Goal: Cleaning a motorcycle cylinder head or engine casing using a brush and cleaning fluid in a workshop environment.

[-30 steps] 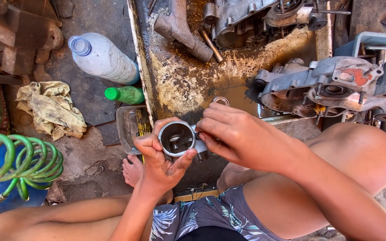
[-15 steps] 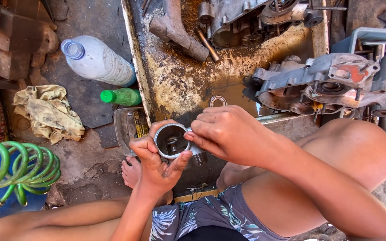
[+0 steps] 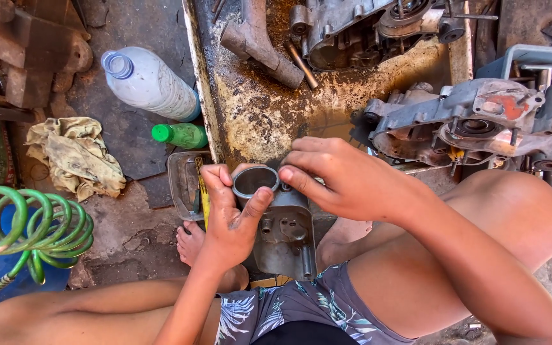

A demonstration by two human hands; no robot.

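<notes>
- Looking down from the head camera: my left hand (image 3: 231, 220) is wrapped round a grey metal engine cylinder block with a round open bore (image 3: 279, 223), thumb hooked on the bore's rim, fingers curled snug at its left side.
- My right hand (image 3: 346, 182) comes in from the right, fingers half curled, fingertips pressed to the rim of the bore; I cannot tell whether it pinches anything small there.
- The cylinder sits between my knees, upright-ish, bore facing up, just below the near edge of the rusty, oil-stained metal tray (image 3: 257, 108).
- Room to move: tight. The tray's left wall runs just beside my left hand, and a small clear plastic container (image 3: 183, 185) touches that wall, just left of my knuckles.
- Right side is crowded by one grey aluminium crankcase half with a reddish patch (image 3: 474, 121), close above my right thigh.
- Inside the tray, a second engine casing (image 3: 359, 29) at the top edge and one angled grey metal bracket (image 3: 257, 45).
- Bottles, count two: one large clear plastic bottle with a blue neck (image 3: 151, 83), one small green bottle (image 3: 180, 135), both lying on the ground left of the tray.
- One dirty yellowish rag (image 3: 75, 156) further left, well apart.
- One coiled green air hose (image 3: 27, 227) at the far left edge.
</notes>
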